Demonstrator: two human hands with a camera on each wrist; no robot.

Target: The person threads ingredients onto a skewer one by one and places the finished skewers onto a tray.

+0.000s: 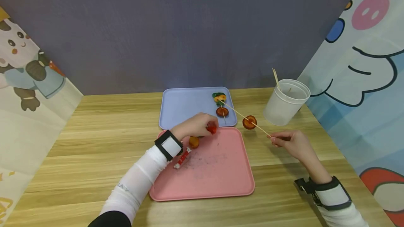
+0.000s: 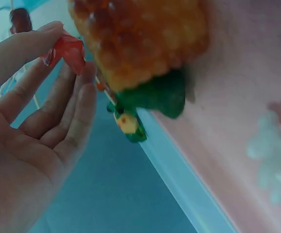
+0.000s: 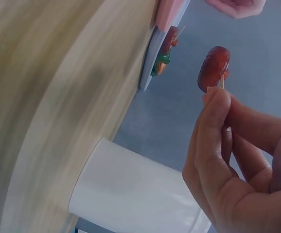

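Observation:
My right hand (image 1: 291, 144) pinches a thin wooden skewer (image 1: 263, 130) near its lower end, over the table to the right of the trays. A glossy brown round food piece (image 1: 249, 122) is threaded on this skewer. Above the far edge of the pink tray (image 1: 221, 181), my left hand (image 1: 199, 125) holds a small red translucent piece (image 2: 72, 54) between thumb and fingers; its kind is unclear. Close to that wrist, an orange-brown bumpy piece with a green part (image 2: 145, 43) lies on the pink tray. Beside it is a red piece with white ends (image 1: 182, 157).
On the blue tray (image 1: 186, 102) behind the pink one lies another skewer with a yellow-green piece (image 1: 219, 98) and a brown round piece (image 1: 222, 111). A white plastic tub (image 1: 281, 106) holding several skewers stands at the back right, before the grey wall (image 1: 189, 38).

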